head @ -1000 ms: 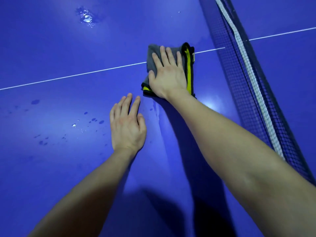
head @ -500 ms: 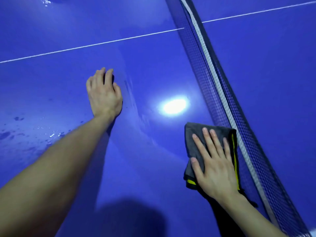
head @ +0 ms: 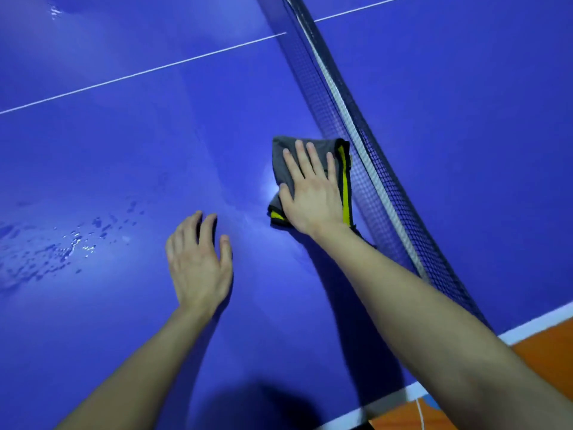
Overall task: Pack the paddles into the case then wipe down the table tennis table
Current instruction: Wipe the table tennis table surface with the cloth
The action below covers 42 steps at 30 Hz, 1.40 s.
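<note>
A folded grey cloth (head: 283,156) with yellow and black trim lies on the blue table tennis table (head: 124,156), right beside the net. My right hand (head: 310,190) presses flat on the cloth with straight fingers. My left hand (head: 198,262) rests on the bare table surface, fingers spread, to the left of and nearer than the cloth. No paddles or case are in view.
The black net (head: 350,125) with a white top band runs diagonally from the top centre to the lower right. Water droplets (head: 74,240) lie on the table at the left. The table's white edge (head: 527,332) and orange floor (head: 545,346) show at the lower right.
My right hand has slid the cloth along the net, first toward me and then away again. My left hand has stayed flat on the table. The view has shifted.
</note>
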Available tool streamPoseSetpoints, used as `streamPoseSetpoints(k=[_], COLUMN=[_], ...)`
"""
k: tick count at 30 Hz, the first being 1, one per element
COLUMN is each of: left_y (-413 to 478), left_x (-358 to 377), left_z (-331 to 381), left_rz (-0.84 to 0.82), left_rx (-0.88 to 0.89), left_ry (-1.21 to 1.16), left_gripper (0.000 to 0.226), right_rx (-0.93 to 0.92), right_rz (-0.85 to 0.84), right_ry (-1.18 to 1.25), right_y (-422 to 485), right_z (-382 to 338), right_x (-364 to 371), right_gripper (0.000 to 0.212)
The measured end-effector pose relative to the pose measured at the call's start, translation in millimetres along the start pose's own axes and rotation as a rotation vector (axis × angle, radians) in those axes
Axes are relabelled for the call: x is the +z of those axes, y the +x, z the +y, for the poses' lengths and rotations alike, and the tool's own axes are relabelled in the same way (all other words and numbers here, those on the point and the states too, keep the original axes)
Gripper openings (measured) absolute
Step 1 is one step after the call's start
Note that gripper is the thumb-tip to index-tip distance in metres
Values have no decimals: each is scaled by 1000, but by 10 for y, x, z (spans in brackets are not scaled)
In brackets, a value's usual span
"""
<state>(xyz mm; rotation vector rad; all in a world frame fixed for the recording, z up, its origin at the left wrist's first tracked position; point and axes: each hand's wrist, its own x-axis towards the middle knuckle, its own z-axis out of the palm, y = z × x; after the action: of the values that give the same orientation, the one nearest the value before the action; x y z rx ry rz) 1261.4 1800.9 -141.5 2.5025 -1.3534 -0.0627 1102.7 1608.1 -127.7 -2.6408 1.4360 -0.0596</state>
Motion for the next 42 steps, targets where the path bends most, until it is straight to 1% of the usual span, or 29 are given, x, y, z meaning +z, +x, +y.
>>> streamPoseSetpoints(k=[2,5,7,9,13,15,16,18,20,22,23,25,28,29,30,33,34,35,36,38,39,40,42], left_y=[-56,-97,-90,-96,-90,-96,-101,-84,-79,-80,-76,-70,-85,-82,-80,-80,-85,-85,-78,-78,-81,-84,-83], left_x=[39,72,84,77,82,93,95,108,102,77,69,68,71,71,79,92,89,86,84,88,87,79,63], left_z=[3,37,45,39,69,59,57,58,69,92,102,100,100,99,99,96,98,97,97,88,87,94,111], left_rz=[-28,-13,6,18,44,61,66,67,58,55,48,42,42,42,43,45,44,44,44,47,51,51,50], left_rx=[16,5,2,-4,-14,-19,-19,-17,-21,-22,-21,-19,-19,-16,-15,-22,-22,-19,-16,-19,-24,-26,-22], left_ry=[35,27,24,40,49,55,58,53,45,41,38,39,44,46,48,57,57,57,57,57,57,58,53], left_gripper=[53,57,58,57,56,55,55,55,56,57,57,57,58,58,58,57,58,58,58,58,58,58,57], right_rx=[-13,2,8,28,159,230,251,268,263,239,215,128,-62,-56,10,342,415,440,402,202,126,103,147], right_rz=[-19,-64,-89,-79,15,8,-1,6,25,4,-36,-66,-56,-67,-70,-38,-21,-1,22,72,65,33,-29], right_ry=[-7,-15,-14,-20,14,44,55,68,63,29,13,-17,-10,0,-4,-11,22,52,62,19,3,4,22], right_y=[-681,-1676,-1876,-1560,-143,435,573,527,58,-597,-870,-1080,-838,-729,-630,-350,-282,-245,-252,-358,-397,-408,-405], right_z=[235,512,582,543,340,257,233,242,302,349,382,542,763,730,623,78,-47,-102,-89,53,127,176,196], right_x=[-49,-113,-99,-71,23,12,16,15,-35,-97,-144,-238,-218,-149,-56,69,47,21,5,36,58,65,48], right_gripper=[73,72,73,74,75,75,75,75,77,87,93,99,93,91,91,95,98,102,106,109,108,107,106])
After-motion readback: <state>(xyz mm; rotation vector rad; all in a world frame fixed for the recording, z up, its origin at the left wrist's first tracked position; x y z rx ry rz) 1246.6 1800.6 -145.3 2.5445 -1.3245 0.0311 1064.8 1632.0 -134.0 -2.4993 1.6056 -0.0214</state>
